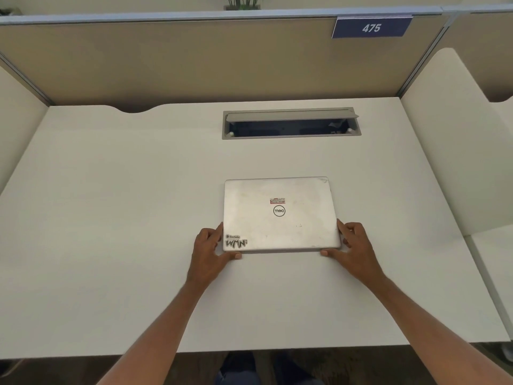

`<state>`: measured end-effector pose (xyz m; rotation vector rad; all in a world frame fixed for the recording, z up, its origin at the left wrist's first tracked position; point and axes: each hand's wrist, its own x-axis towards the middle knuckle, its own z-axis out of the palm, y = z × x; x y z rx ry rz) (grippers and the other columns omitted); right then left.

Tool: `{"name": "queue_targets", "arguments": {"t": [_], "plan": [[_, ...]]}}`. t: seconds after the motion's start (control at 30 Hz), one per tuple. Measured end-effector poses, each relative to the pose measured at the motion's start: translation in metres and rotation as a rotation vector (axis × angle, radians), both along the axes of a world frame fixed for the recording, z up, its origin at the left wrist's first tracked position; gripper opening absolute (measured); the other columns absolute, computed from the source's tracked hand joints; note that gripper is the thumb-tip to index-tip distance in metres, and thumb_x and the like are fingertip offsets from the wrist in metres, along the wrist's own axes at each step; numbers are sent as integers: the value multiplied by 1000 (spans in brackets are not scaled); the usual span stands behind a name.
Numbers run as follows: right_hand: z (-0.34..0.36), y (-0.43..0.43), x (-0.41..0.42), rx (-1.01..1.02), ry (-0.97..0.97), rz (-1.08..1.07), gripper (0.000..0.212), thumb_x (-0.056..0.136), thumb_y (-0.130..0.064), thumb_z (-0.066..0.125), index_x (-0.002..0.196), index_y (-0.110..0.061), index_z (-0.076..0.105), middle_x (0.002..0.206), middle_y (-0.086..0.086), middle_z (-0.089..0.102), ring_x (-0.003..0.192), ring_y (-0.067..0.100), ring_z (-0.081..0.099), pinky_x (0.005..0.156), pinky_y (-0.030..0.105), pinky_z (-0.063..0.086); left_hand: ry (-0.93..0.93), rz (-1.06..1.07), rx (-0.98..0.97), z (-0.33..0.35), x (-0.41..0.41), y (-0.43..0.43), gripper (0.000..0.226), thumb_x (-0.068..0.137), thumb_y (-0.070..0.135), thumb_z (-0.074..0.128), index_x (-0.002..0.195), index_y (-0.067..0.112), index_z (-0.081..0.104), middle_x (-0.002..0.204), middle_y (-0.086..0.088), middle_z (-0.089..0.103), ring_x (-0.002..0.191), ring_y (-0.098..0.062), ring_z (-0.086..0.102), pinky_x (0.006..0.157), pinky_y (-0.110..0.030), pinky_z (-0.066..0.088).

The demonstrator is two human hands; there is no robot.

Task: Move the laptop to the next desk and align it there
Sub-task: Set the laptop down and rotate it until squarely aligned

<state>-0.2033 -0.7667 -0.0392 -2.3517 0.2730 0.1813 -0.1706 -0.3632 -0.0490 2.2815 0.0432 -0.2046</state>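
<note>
Between our two hands lies the closed silver Dell laptop [280,213], flat on the white desk [111,218], its near edge turned toward us and its logo reading upside down from where we stand. Our left hand [211,250] cups the near left corner, fingers curled along the side edge and the thumb pressed against the front edge just below the sticker [236,241]. Our right hand [352,245] mirrors it at the near right corner, fingers bent against the side and the thumb touching the front edge. Both hands grip the lid's edges; neither is spread flat on top.

Beyond our fingertips, well apart from the laptop's far edge, the cable tray [291,125] sits with its flap raised, and above it the beige partition [166,59] carries the blue plate numbered 475 [371,28]. Off to the right of our right hand a white side divider [444,151] walls off the neighbouring desk.

We cannot tell whether this is the starting desk or the next one. If a lift is coming, we judge the risk to be the grip: holding only the near corners leaves the far end unsupported, so it could tip or slip. If we are aligning, uneven pushing could skew the laptop against the desk's front edge.
</note>
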Motion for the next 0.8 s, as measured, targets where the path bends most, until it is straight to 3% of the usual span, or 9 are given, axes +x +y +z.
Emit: {"name": "queue_targets", "arguments": {"t": [0.1,0.2,0.4,0.5,0.67,0.8], "plan": [[-1,2,1,48,-11,-49,103,70,-32,99,160,-23,49,120,-1,46,109,21,54,102,31,51,5,3,-17,0,0,0,105,70,30,101,163,26,52,107,-3,51,102,-25,52,95,-26,49],[-4,1,0,69,-14,-65,103,69,-29,100,159,-23,51,119,-1,47,106,21,55,95,17,44,-7,4,-22,0,0,0,104,71,28,101,163,25,52,108,-5,52,102,-26,52,91,-16,43],[-5,1,1,94,-16,-80,103,67,-30,100,158,-27,51,118,-2,48,103,11,55,94,19,43,-1,18,-30,5,0,-2,104,71,27,101,163,22,52,109,-8,54,102,-28,53,97,-34,51],[-4,1,0,104,-22,-81,103,67,-29,100,158,-26,52,118,-1,47,104,16,55,96,22,47,10,23,-45,6,-1,-3,104,72,27,101,163,23,51,110,-10,54,104,-30,54,99,-37,52],[-4,2,0,110,-28,-85,104,66,-30,101,158,-26,52,117,-1,47,103,15,54,91,10,41,24,21,-38,9,0,-2,102,72,29,100,163,25,52,110,-8,54,105,-29,54,99,-38,53],[-3,3,0,135,-14,-108,105,66,-28,101,159,-24,52,119,-1,48,107,21,55,94,14,42,34,25,-43,10,0,-3,102,72,28,101,162,24,54,108,-7,52,104,-29,54,98,-40,53]]}}
